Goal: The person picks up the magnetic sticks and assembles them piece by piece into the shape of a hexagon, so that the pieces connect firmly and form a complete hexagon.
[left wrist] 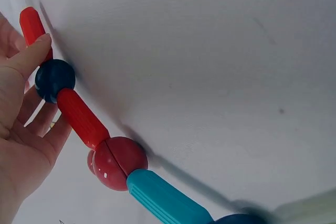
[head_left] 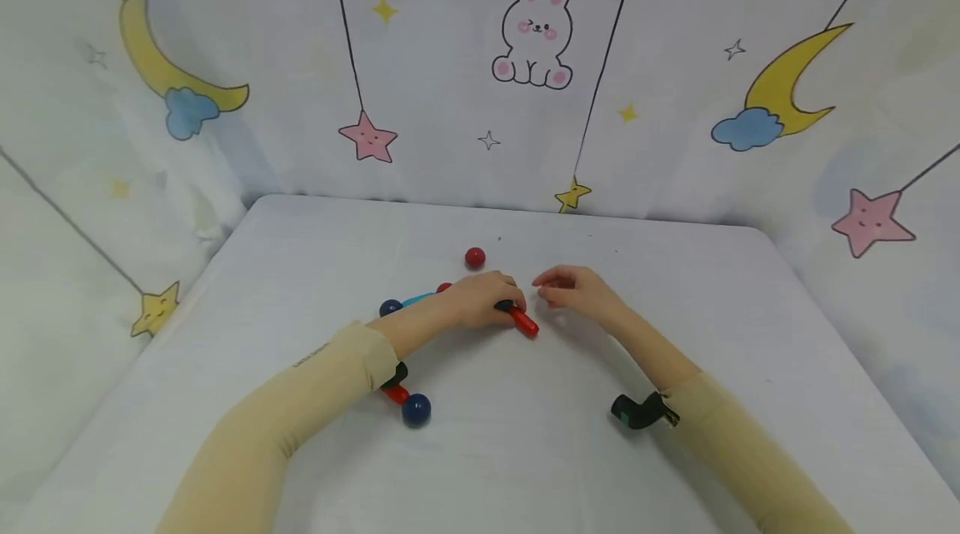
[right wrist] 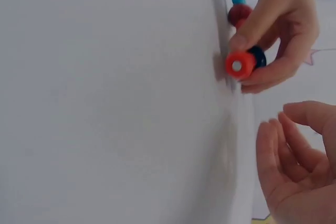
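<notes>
My left hand [head_left: 486, 299] pinches a red magnetic rod [left wrist: 32, 26] beside a dark blue ball [left wrist: 55, 81]. From that ball runs a chain: a second red rod [left wrist: 83, 119], a red ball [left wrist: 119, 163], a teal rod [left wrist: 168, 198] and another dark blue ball [head_left: 390, 307]. In the right wrist view the held rod's free end [right wrist: 237, 66] shows a silvery tip. My right hand [head_left: 576, 291] hovers just right of the left one, fingers loosely bent, holding nothing. Part of the chain is hidden behind the left hand in the head view.
A separate red ball [head_left: 475, 258] lies farther back on the white table [head_left: 510, 467]. Under the left forearm, a red rod [head_left: 396, 393] meets a dark blue ball [head_left: 416, 410]; the sleeve hides its other end. A patterned curtain [head_left: 465, 101] stands behind the table.
</notes>
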Demonstrator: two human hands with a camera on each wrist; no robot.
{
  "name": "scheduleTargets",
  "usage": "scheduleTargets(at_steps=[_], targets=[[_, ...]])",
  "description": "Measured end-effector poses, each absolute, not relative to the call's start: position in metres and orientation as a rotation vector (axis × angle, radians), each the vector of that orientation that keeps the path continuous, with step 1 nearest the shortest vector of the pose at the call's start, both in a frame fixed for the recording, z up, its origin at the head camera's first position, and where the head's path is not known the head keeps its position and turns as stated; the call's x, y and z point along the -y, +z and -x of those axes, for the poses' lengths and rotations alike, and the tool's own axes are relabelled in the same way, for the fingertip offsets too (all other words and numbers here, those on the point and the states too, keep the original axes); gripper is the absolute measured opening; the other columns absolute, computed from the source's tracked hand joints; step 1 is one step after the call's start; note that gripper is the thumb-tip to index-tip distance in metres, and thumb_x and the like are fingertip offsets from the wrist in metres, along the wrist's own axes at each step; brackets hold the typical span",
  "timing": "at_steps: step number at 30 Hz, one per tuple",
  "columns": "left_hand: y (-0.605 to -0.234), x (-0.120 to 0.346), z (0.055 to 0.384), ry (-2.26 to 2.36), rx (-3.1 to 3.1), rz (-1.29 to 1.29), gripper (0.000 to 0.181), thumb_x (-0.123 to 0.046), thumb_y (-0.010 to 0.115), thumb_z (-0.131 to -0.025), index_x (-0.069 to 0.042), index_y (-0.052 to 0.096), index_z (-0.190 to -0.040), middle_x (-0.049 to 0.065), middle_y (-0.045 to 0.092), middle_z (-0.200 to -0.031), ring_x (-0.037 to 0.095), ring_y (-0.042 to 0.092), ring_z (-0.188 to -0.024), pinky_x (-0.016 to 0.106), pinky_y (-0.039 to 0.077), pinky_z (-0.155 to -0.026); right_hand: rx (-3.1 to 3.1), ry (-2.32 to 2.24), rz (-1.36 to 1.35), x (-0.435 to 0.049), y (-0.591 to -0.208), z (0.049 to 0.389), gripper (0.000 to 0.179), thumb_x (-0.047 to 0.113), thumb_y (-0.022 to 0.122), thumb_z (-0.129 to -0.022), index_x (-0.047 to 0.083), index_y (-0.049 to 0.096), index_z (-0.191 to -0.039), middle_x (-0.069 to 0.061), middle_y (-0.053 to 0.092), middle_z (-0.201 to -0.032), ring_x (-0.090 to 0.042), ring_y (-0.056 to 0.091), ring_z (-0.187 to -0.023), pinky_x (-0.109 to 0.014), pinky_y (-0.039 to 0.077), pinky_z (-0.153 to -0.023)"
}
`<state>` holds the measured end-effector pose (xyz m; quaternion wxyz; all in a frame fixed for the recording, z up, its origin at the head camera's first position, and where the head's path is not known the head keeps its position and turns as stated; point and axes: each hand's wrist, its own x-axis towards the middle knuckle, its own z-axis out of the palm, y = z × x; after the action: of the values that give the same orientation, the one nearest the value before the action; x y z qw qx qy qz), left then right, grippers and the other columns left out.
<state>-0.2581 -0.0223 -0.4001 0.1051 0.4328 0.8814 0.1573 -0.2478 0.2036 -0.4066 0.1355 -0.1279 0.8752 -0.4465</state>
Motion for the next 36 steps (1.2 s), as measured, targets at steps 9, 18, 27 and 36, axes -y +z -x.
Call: scheduleTargets(at_steps=[9, 18, 27, 36], targets=[[-0.402, 0.035, 0.260, 0.506, -2.587, -1.270, 0.020, -0.022, 0.070, -0.092, -0.019, 0.068, -0.112, -0.001, 0.062, -0.112, 0.018, 0.052, -0.111, 0.036, 0.047, -0.092, -2.552, -1.320, 0.452, -0.156, -0.419, 0.305, 0.045, 0.022, 0.068, -0.092, 0.006, 0.055, -0.133, -0.015, 0.058, -0.128, -0.032, 0.056, -0.116, -0.044, 0.048, -0.094], [-0.405, 0.034, 0.258, 0.537, -2.586, -1.347, 0.021, -0.022, 0.070, -0.091, -0.017, 0.069, -0.112, -0.002, 0.060, -0.108, 0.014, 0.053, -0.103, 0.029, 0.049, -0.083, -2.654, -1.066, 0.504, -0.129, -0.420, 0.323, 0.047, 0.027, 0.071, -0.089, 0.016, 0.058, -0.132, -0.010, 0.056, -0.129, -0.029, 0.054, -0.115, -0.044, 0.047, -0.095], [-0.403, 0.033, 0.257, 0.549, -2.574, -1.323, 0.022, -0.021, 0.070, -0.092, -0.017, 0.069, -0.113, 0.001, 0.061, -0.115, 0.018, 0.052, -0.112, 0.035, 0.047, -0.092, -2.729, -1.084, 0.401, -0.144, -0.420, 0.311, 0.045, 0.035, 0.072, -0.088, 0.009, 0.061, -0.124, -0.009, 0.063, -0.121, -0.026, 0.058, -0.110, -0.040, 0.050, -0.089], [-0.401, 0.038, 0.259, 0.558, -2.578, -1.260, 0.022, -0.022, 0.069, -0.093, -0.017, 0.069, -0.114, 0.000, 0.063, -0.114, 0.017, 0.055, -0.107, 0.034, 0.047, -0.091, -2.537, -1.290, 0.223, -0.190, -0.408, 0.260, 0.045, 0.030, 0.074, -0.087, 0.007, 0.059, -0.122, -0.011, 0.064, -0.117, -0.025, 0.059, -0.105, -0.039, 0.049, -0.088]])
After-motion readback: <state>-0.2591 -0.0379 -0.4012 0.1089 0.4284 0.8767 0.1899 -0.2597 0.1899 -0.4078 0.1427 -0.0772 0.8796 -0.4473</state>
